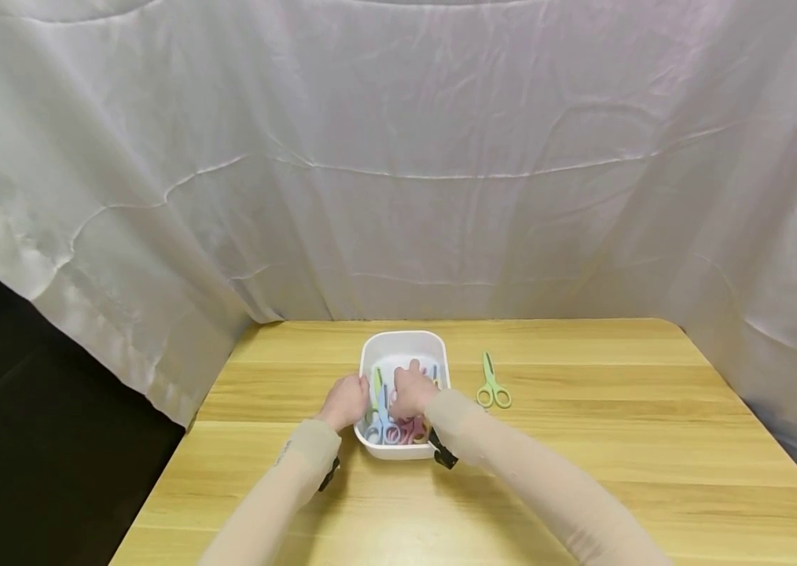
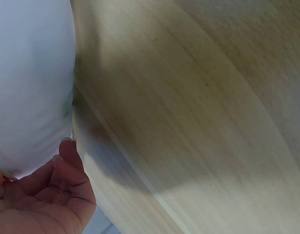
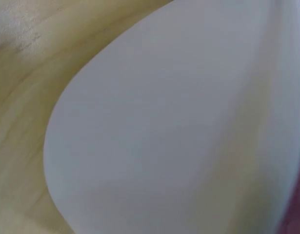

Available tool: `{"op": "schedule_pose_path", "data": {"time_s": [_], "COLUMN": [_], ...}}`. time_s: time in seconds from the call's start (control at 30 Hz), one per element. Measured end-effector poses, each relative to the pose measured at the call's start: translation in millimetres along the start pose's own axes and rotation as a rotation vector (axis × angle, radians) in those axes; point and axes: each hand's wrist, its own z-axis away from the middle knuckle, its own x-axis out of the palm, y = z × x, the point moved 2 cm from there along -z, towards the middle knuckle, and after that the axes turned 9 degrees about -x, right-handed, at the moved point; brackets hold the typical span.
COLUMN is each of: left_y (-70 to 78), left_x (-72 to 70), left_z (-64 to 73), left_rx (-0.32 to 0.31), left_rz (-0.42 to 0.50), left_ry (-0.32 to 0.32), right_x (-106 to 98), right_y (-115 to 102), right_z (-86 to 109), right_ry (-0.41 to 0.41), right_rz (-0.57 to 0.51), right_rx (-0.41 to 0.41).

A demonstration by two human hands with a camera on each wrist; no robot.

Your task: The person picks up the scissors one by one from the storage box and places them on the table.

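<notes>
Hands (image 1: 411,391) @ bin (image 1: 398,453) w/ scissors (image 1: 382,412)

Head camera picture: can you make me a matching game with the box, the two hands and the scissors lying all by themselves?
Things:
1. Box
2. Left hand
3. Lone scissors
4. Right hand

Where or what colour:
A. Reaching down inside something
B. Green
C. At the left rim of something
D. White

Right pairs:
1-D: the box is white.
2-C: the left hand is at the box's left rim.
3-B: the lone scissors are green.
4-A: the right hand reaches down inside the box.
</notes>
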Motion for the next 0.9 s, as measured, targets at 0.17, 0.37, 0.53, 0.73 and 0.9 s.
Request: {"op": "schedule_pose_path", "data": {"time_s": [0.17,0.37,0.53,0.73,0.9], "left_y": [0.0,-0.8,-1.2,0.3,1.7], "left_x": [0.2,1.1,1.6,0.1,-1.0], "left_z": [-0.7,-2.0,-2.5,-1.1,-0.4], "left_rx": [0.017,0.009,0.001,0.004,0.008], "left_rz": [-0.013,-0.007,-0.004,-0.014,-0.027], "left_ry": [0.019,0.008,-0.002,0.01,0.025], "right_x": [1.7,3.4,3.0,0.9,-0.4], "right_y": [0.1,0.4,2.2,7.0,10.1], "right_z": [-0.6,-0.5,-0.1,-2.0,-0.7], "right_ry": [0.067,0.102,0.105,0.117,0.092], "right_rz": [-0.055,-0.148,-0.22,-0.335,-0.43], "right_rx": [-0.005,0.011,0.026,0.074,0.087]}}
